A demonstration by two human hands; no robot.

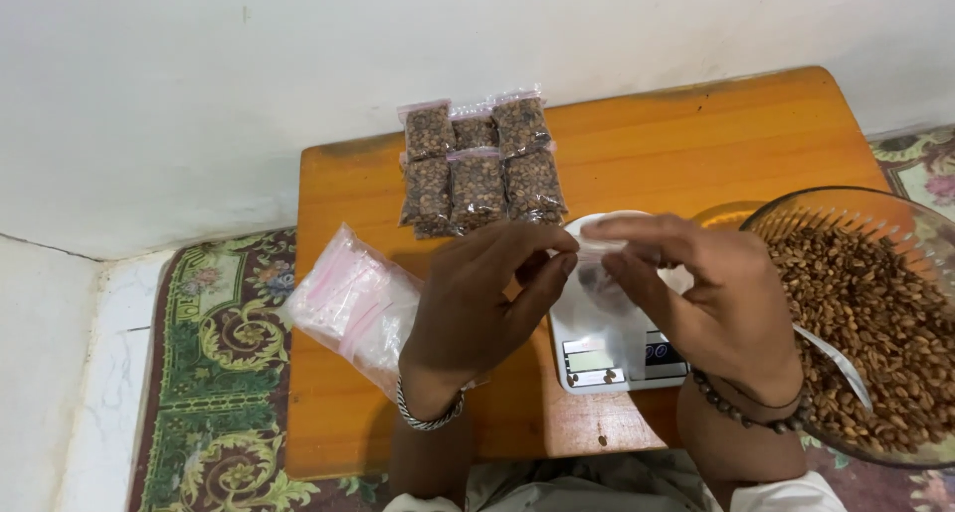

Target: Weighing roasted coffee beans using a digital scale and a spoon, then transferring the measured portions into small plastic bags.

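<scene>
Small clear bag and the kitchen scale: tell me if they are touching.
Cannot tell. In the head view, both hands, left hand and right hand, pinch the small clear bag over the kitchen scale, but no clear gap or contact shows beneath it.

Small orange-brown wooden table [716, 134] w/ rounded corners, pushed up close to a plain off-white wall [298, 44]. Wall has faint scuffs & a crack line low on the left. Floor under the table covered by a patterned rug [214, 373], green & gold scrolls on dark red. Light soft, even, no hard shadows.
</scene>
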